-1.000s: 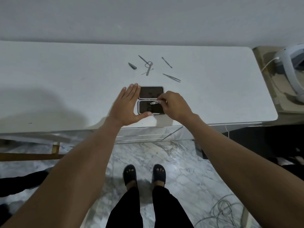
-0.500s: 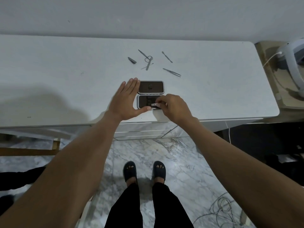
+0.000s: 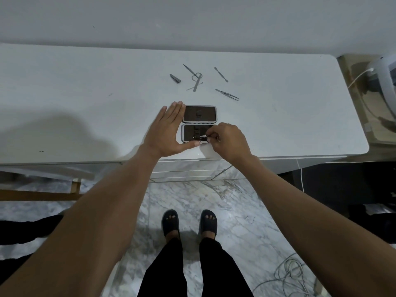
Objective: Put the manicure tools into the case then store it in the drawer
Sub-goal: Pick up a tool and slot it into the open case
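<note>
Left hand flat, splayed; right hand seemingly pinched.

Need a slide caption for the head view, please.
Right hand slides a nail clipper into the open case, left hand steadying it; five tools wait.

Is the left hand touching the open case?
Touching. The head view shows the left hand flat against the case's left edge, thumb along its near edge.
</note>
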Motion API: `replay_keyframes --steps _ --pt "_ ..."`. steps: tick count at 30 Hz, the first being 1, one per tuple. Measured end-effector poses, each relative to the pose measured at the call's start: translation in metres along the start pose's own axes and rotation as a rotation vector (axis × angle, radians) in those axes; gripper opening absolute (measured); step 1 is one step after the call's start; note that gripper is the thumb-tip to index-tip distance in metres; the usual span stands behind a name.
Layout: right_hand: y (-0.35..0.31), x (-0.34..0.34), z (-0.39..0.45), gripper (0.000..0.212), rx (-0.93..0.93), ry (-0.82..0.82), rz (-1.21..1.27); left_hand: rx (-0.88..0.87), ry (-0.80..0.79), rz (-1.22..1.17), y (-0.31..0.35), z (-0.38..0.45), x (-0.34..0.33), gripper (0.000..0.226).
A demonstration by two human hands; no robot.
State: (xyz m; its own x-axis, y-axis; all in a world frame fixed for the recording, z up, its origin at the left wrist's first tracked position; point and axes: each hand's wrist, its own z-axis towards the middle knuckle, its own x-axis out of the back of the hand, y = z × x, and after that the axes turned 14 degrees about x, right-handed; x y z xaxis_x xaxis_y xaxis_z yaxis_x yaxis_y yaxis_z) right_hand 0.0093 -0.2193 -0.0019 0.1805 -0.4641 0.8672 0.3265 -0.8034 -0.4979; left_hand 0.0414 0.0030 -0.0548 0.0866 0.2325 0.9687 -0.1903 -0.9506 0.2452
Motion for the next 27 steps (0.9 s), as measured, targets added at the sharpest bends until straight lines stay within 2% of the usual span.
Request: replay_keyframes --steps 17,27 --pt "-0.006 -0.002 0.010 0.016 0.018 0.015 0.022 0.005 -0.024 -0.019 0.003 -0.001 0.007 0.125" --pt "0.025 0.025 0.040 0.015 -0.100 0.156 0.000 0.011 -0.010 -0.031 0.003 0.000 0.003 0.124"
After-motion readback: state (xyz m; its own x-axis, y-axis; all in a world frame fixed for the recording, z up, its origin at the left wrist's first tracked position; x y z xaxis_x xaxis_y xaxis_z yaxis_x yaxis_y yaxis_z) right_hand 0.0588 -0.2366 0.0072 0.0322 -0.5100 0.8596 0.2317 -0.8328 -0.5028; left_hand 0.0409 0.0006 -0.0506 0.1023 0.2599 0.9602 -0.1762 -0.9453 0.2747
